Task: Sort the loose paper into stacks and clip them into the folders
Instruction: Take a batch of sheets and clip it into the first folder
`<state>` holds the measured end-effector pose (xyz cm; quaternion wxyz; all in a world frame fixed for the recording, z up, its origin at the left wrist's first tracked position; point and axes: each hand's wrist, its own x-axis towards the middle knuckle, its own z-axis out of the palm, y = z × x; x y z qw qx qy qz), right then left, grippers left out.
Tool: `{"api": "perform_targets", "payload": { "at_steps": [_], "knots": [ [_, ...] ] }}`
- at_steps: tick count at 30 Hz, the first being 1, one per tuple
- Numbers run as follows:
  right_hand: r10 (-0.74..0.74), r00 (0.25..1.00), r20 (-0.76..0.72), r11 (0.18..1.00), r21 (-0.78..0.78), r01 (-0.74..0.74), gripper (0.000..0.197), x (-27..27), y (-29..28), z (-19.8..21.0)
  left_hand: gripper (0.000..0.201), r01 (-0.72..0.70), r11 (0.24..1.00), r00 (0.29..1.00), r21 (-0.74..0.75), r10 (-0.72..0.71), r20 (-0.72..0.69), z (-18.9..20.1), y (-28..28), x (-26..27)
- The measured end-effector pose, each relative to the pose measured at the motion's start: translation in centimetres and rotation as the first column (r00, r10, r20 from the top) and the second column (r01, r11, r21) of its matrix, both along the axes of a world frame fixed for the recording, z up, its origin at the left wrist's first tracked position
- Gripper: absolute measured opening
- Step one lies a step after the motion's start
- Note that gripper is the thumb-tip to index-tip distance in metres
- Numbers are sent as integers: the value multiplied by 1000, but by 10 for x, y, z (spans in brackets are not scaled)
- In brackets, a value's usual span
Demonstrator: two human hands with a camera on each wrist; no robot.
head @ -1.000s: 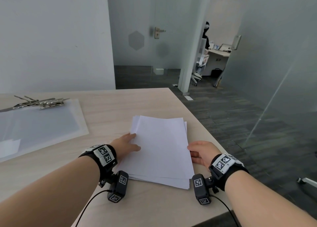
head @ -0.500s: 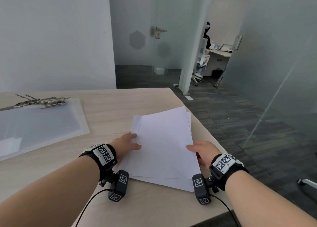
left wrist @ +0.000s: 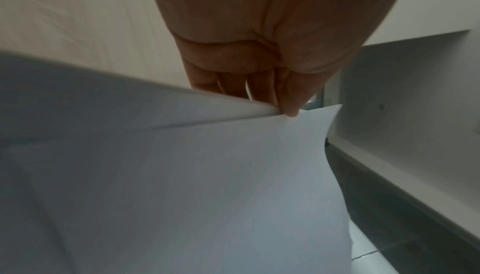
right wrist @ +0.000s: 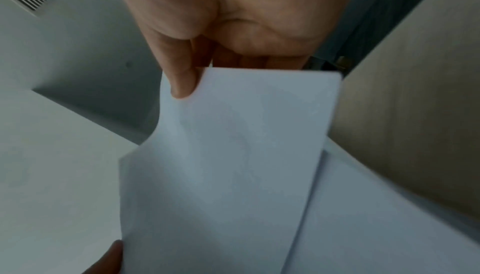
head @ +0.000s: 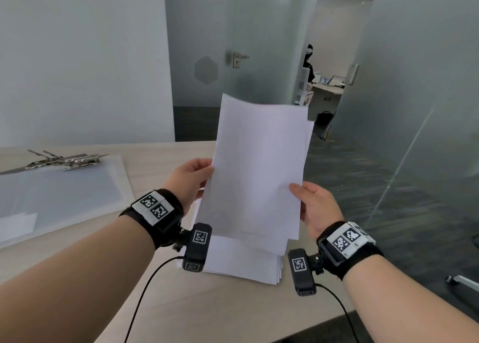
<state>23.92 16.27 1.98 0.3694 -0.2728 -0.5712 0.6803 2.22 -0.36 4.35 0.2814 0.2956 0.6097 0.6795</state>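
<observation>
A bundle of white paper sheets point(head: 259, 166) stands tilted up off the wooden table point(head: 160, 161), held between both hands. My left hand point(head: 193, 179) grips its left edge, thumb in front and fingers behind; the left wrist view shows the thumb pinching the sheets point(left wrist: 182, 176). My right hand point(head: 311, 205) pinches the right edge, thumb on the front face of the sheets point(right wrist: 233, 155). More white sheets point(head: 241, 262) stay flat on the table under the lifted bundle. A clear plastic folder point(head: 59, 194) with a metal clip point(head: 67, 159) lies at the left.
The table's right edge runs close beside my right hand, with dark floor point(head: 375, 187) beyond it. A frosted glass wall point(head: 420, 83) and a door point(head: 233, 57) stand behind. A person point(head: 308, 60) sits far back in another room.
The top part of the stack has been lifted from lying flat to nearly upright. Both hands rose with it, moving from resting at the stack's sides to gripping its edges.
</observation>
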Motion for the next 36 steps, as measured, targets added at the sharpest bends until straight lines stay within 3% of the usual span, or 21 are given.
{"api": "perform_targets", "payload": {
  "at_steps": [4, 11, 28, 32, 36],
  "knots": [
    [-1, 999, -51, 998, 69, 5, 14, -4, -2, 15, 22, -39, 993, 999, 110, 40, -4, 14, 1, 4],
    [32, 991, 133, 994, 102, -46, 17, 3, -13, -26, 21, -65, 997, 998, 34, 65, 20, -28, -3, 18],
    [78, 989, 125, 997, -25, -76, 21, 6, -19, -47, 20, -12, 999, 1000, 38, 11, 19, -51, -4, 28],
    [108, 980, 169, 993, 19, -113, 20, 6, -21, -46, 20, -8, 1000, 1000, 8, 8, 3, -52, -5, 25],
    [111, 968, 223, 984, 115, -139, 20, -1, -28, -38, 19, -50, 997, 996, 63, 44, 80, -41, -8, 18]
  ]
}}
